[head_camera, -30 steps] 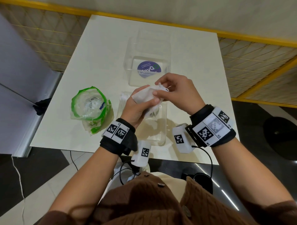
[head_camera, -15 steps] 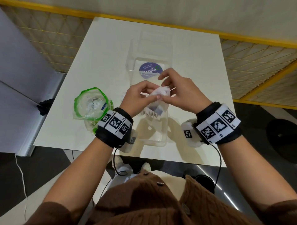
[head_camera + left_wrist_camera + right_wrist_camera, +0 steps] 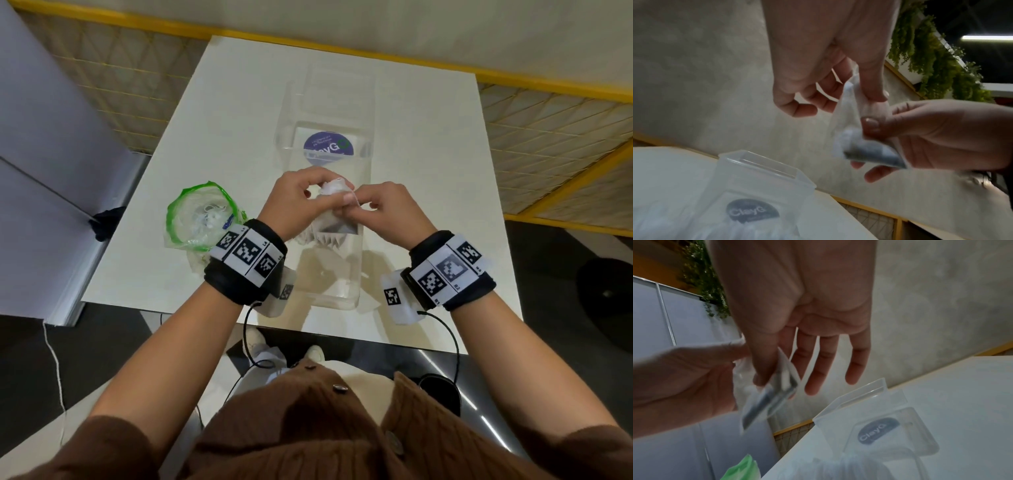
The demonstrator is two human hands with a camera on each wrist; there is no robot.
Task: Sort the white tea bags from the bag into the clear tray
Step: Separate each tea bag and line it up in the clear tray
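While held above the clear tray (image 3: 356,294), 1 white tea bag (image 3: 334,192) is pinched by left hand (image 3: 294,205) and right hand (image 3: 387,214); green-rimmed bag (image 3: 200,219) sits at 9 o'clock.

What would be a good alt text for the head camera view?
Both hands, left hand and right hand, pinch one white tea bag above a clear tray on a white table; a green-rimmed plastic bag lies left.

The white bench (image 3: 212,113) sits against a pale wall with a yellow strip (image 3: 513,80) running along its base. Wire mesh panels (image 3: 548,137) flank the far corners, a grey partition (image 3: 51,171) stands off the left edge, and greenery (image 3: 931,48) hangs up high.
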